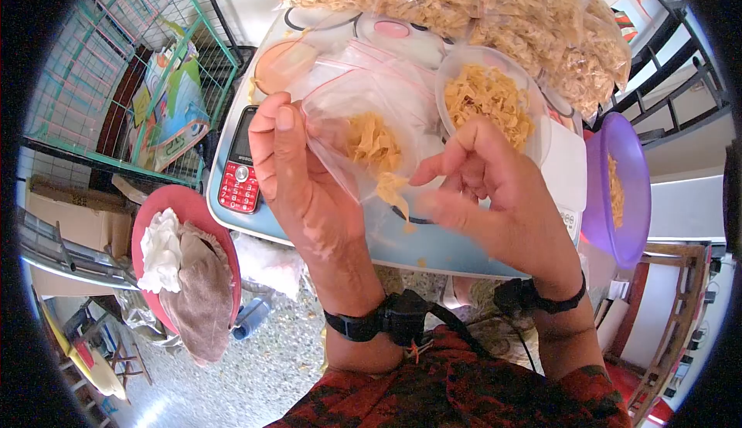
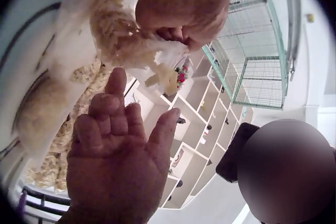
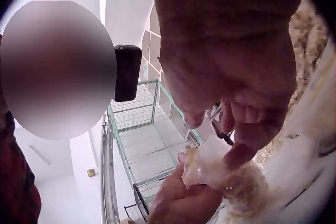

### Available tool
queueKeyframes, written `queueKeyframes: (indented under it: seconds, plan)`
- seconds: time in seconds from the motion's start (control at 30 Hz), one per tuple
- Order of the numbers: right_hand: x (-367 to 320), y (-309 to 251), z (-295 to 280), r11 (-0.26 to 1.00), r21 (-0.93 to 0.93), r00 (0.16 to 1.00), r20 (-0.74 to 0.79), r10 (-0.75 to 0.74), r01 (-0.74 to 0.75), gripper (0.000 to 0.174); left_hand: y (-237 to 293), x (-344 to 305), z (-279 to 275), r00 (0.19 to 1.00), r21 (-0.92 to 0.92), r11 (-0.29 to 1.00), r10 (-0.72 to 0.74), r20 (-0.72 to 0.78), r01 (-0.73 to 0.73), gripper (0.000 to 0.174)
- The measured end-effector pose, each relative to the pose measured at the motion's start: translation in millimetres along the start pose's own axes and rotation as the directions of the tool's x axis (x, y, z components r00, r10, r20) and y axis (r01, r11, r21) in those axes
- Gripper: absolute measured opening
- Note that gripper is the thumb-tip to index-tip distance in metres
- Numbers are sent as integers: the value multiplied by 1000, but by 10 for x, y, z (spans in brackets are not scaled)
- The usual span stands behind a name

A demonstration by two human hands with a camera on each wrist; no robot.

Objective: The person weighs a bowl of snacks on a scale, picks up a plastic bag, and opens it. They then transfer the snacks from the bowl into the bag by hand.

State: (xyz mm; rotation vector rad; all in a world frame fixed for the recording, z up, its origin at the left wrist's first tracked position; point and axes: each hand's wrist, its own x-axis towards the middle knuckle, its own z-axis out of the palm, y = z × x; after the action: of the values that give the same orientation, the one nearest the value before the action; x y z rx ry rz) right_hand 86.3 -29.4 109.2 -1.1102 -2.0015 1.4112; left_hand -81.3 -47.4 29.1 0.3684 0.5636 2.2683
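A clear zip bag (image 1: 340, 154), part filled with thin yellowish-brown flakes (image 1: 373, 142), lies tilted with its mouth toward the person. My left hand (image 1: 305, 181) grips the bag at its mouth; in the left wrist view its curled fingers pinch the plastic. Some flakes (image 1: 393, 190) hang out at the bag's mouth. Just to their right is my right hand (image 1: 495, 196), slightly blurred, index finger pointing at them. The left wrist view shows this right hand (image 2: 115, 145) palm up with its fingers spread loosely. A translucent bowl (image 1: 444, 96) of the same flakes stands behind it.
Large filled bags (image 1: 495, 11) are heaped at the table's back. A white scale (image 1: 563, 173) is beside the bowl, and a red keypad phone (image 1: 239, 185) lies at the left edge. A purple basin (image 1: 630, 196) stands right, a red stool (image 1: 147, 235) with cloths left.
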Motion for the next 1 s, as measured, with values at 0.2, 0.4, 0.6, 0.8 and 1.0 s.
queueKeyframes:
  seconds: [0.2, 0.4, 0.6, 0.8, 1.0]
  plan:
    - [-4, -45, 96, 992, -121, 998, 56, -28, 35, 30, -20, 0, 34, 999, 34, 999, -13, -53, 15, 17]
    - [-30, -183, 109, 975, -201, 991, -79, -111, 93, 18, 6, -22, 73, 1000, 17, 1000, -1, -21, 1, 16]
    - [75, -259, 77, 812, -466, 887, -114, -448, 350, 14, -9, -48, 142, 998, 50, 997, -56, -17, 57, 18]
    - [256, -123, 186, 675, -661, 893, -15, -450, 329, 12, -16, -74, 167, 999, 80, 995, -54, 9, 53, 21]
    - [337, -34, 236, 649, -688, 888, -13, -459, 325, 14, -18, -50, 166, 1000, 102, 995, -4, 14, 2, 21]
